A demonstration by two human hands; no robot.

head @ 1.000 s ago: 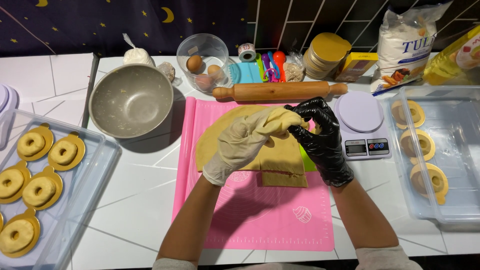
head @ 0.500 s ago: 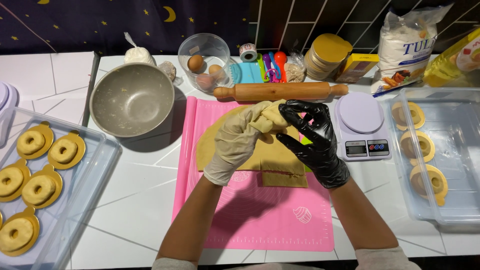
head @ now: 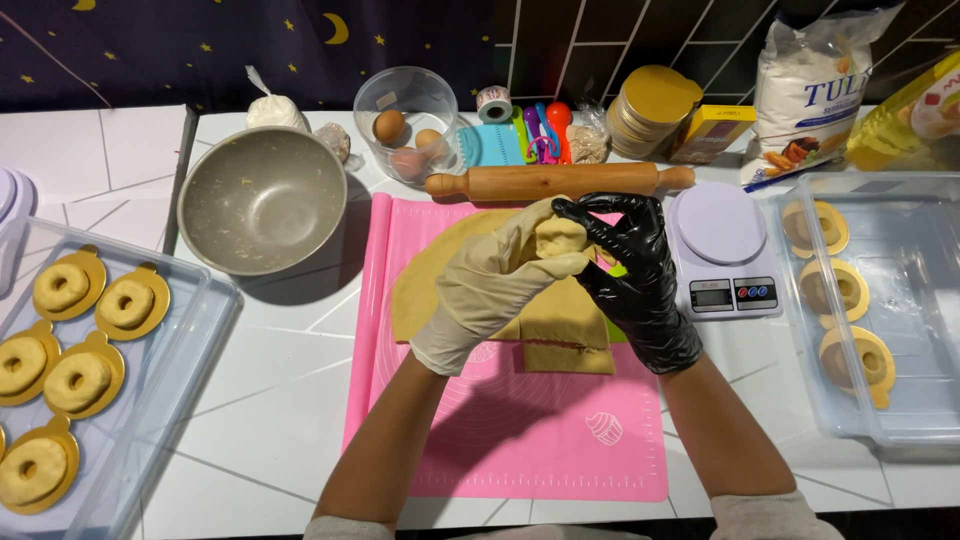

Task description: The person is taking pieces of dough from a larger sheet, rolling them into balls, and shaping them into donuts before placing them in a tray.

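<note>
Dough ball (head: 558, 236): one, above the pink mat (head: 560, 450), pinched between both hands.
Left hand (head: 490, 285): cream glove, fingers closed around the ball.
Right hand (head: 630, 270): black glove, fingertips clamped on the ball.
Rolled dough (head: 430, 280): one sheet on the mat.
Rings: five in the tray (head: 150, 400) left of the mat, three in the bin (head: 900, 300) right.
Open room: the mat's near half.

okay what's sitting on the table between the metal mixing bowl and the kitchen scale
In the head view, the pink silicone mat with rolled-out dough lies between the metal bowl and the scale. Above it, both gloved hands pinch a dough piece.
</note>
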